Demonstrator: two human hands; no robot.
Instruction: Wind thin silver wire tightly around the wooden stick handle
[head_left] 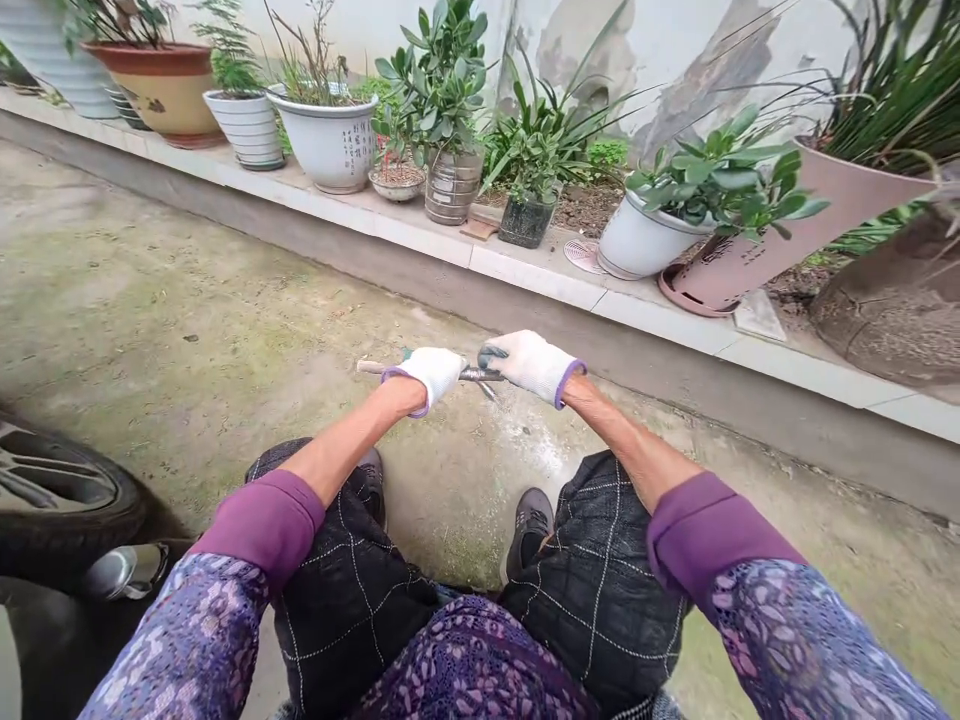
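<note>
My left hand (429, 372), in a white glove with a purple cuff, is closed round a pale wooden handle (370, 367) that sticks out to its left. My right hand (530, 362), gloved the same way, is closed on the other end of the same tool. Between the two gloves a short stretch of grey metal (480, 375) shows. Both hands hover above the concrete ground (187, 330), in front of my knees. I cannot make out what kind of tool it is.
A tiled ledge (525, 275) runs across the back with several potted plants, among them a white pot (330, 145) and a tilted pink pot (757, 250). A vehicle tyre (52, 500) lies at the left edge. My shoes (531, 525) rest on the ground below my hands.
</note>
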